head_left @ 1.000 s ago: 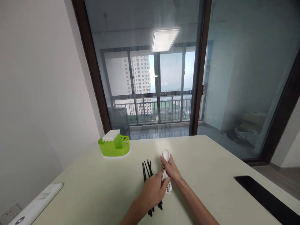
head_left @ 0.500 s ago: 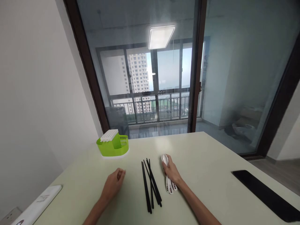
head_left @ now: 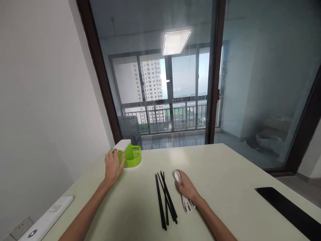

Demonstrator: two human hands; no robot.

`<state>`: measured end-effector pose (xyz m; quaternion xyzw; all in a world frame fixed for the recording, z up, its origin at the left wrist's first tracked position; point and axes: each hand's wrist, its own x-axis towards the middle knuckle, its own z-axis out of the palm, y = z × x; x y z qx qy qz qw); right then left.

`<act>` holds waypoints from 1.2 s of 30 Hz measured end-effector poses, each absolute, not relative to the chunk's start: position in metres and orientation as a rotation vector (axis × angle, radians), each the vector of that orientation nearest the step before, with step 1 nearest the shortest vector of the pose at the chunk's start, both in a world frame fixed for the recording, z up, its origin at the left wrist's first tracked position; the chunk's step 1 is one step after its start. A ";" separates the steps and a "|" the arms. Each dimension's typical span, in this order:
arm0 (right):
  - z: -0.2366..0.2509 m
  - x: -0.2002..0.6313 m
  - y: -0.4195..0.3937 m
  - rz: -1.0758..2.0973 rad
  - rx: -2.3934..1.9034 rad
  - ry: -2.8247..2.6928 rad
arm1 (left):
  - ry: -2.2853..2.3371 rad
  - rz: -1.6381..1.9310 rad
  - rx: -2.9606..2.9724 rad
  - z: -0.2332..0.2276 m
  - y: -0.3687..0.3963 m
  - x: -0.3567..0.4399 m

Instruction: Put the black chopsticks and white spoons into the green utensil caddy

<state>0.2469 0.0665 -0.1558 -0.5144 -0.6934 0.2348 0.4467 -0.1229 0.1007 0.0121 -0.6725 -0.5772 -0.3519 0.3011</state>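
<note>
On the far left of the table stands a green plastic cutlery caddy (head_left: 132,163) with a white slotted top and a white base. My left hand (head_left: 114,166) is at its left end, fingers curled over the rim and thumb against the front wall. Several white spoons (head_left: 177,176) lie stacked under my right hand (head_left: 187,186), which is closed around their middle; their patterned handle ends show below the palm. Between the hands, several black chopsticks (head_left: 166,201) lie loosely on the table, some crossing each other.
A long black flat object (head_left: 288,211) lies on the right of the pale table (head_left: 215,164). A white elongated object (head_left: 50,217) runs along the left edge, near a wall socket (head_left: 22,227). Behind the table is a dark-framed glass door (head_left: 214,100).
My left hand has moved forward and left from the bare table to the caddy and has taken hold of its end. The right hand stays on the spoons. The view has shifted slightly.
</note>
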 end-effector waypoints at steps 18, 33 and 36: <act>-0.162 0.245 0.065 0.483 -1.320 -1.783 | -1.903 -0.663 -2.080 0.026 0.154 -0.127; -0.156 0.243 0.063 0.465 -1.280 -1.822 | -1.690 -0.476 -2.411 0.025 0.149 0.015; -0.156 0.243 0.062 0.467 -1.283 -1.829 | -1.667 -0.480 -2.451 0.025 0.145 0.037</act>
